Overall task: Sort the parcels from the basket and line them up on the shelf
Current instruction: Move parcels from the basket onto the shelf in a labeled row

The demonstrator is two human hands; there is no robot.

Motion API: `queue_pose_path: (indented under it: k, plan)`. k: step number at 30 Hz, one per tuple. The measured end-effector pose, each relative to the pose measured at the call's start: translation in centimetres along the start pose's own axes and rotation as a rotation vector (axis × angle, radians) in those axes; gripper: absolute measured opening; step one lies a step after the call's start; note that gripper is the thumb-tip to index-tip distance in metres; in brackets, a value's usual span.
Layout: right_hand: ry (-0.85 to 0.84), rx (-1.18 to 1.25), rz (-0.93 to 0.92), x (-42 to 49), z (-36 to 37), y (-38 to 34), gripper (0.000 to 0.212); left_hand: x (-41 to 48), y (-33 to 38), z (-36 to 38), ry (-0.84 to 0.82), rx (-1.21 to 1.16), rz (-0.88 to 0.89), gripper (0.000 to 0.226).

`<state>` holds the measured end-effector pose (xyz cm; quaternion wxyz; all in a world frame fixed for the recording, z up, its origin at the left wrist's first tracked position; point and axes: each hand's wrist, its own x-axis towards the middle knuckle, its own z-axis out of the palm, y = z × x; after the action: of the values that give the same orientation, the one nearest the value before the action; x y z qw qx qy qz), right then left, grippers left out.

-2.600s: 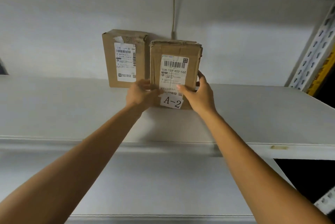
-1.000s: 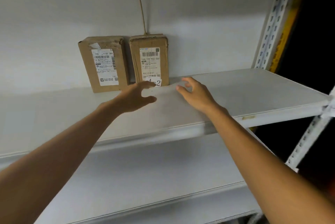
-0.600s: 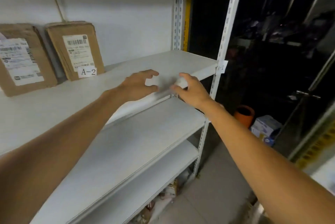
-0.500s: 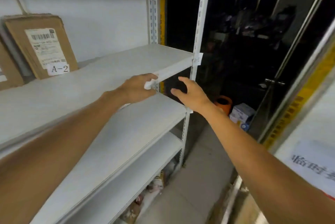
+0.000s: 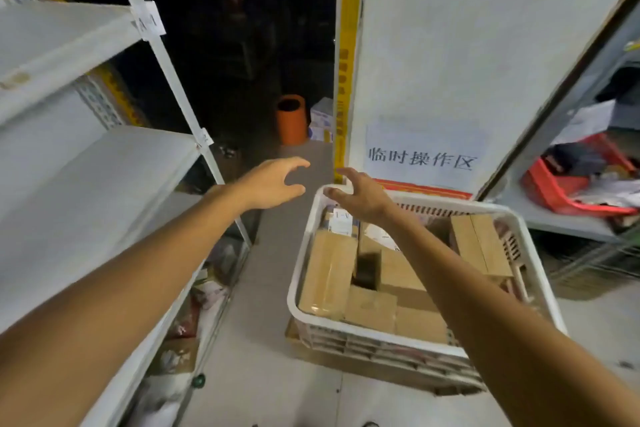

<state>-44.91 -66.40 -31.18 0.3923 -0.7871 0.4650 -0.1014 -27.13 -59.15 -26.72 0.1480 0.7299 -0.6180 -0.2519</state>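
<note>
Over the basket [image 5: 349, 326], the right hand [image 5: 363, 196] hovers nearer the parcels [image 5: 346, 288] lying below its fingers; the left hand [image 5: 273, 184] hangs beside the basket. Both spread loosely, holding nothing.

– What's in front of you?
– A white slatted basket [image 5: 293, 288], low on my right, packed with brown cardboard parcels [image 5: 327, 274]. The white shelf unit [image 5: 97, 177] stands on my left.
– And your hands?
– Both empty, fingers spread. My right hand [image 5: 363, 196] is over the basket's far left corner. My left hand [image 5: 270, 184] hovers just beside it, above the floor.
</note>
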Motion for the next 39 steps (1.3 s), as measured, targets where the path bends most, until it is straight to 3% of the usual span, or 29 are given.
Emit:
queue_pose_path:
  k: [7,13,19,24,27,35,39]
  plan:
    - [0.005,0.09,0.065,-3.9,-2.0,10.1,0.054,2.9,4.5,10.5,-0.128,-0.063,-0.006,0.05]
    - [-0.105,0.238,0.226,-4.1,-0.6,15.1,0.059,4.0,3.7,14.8,-0.192,-0.066,-0.104,0.054]
    - [-0.142,0.393,0.302,-2.4,3.7,16.7,0.041,3.7,-1.9,16.6,-0.247,-0.081,-0.205,0.054]
    - [-0.178,0.465,0.372,0.7,8.1,17.3,0.051,4.2,-6.0,18.3,-0.262,-0.071,-0.286,0.063]
    - [-0.201,0.563,0.446,2.0,10.2,17.6,0.057,4.8,-7.6,19.3,-0.233,-0.223,-0.302,0.065]
    - [-0.066,0.884,0.58,3.4,15.1,17.0,0.08,5.1,-10.4,22.3,-0.145,-0.394,-0.28,0.078]
    - [-0.01,1.018,0.575,3.3,15.8,17.8,0.062,5.4,-11.5,23.0,-0.102,-0.48,-0.327,0.09]
